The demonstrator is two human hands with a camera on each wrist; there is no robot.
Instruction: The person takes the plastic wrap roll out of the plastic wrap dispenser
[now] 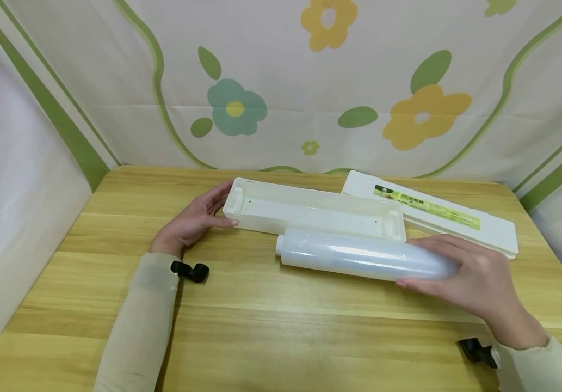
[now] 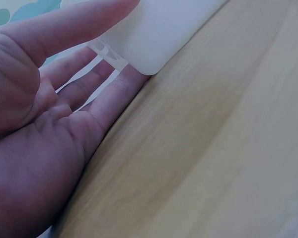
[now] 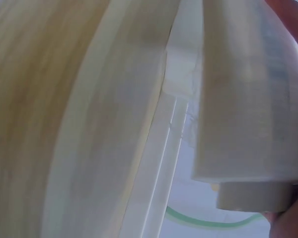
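A long white plastic box stands on the table with its top uncovered and its inside bare. My left hand holds its left end, thumb at the front wall and fingers reaching round behind; the left wrist view shows the box's corner between thumb and fingers. My right hand grips the right end of a roll of cling film, thumb in front and fingers over the far side. The roll lies along the box's front side, overlapping it in the head view. Its core end sticks out in the right wrist view.
Behind and right of the box lies a long white lid with a green and yellow label. The wooden table ends at the back against a curtain printed with flowers. A black clip sits at each wrist.
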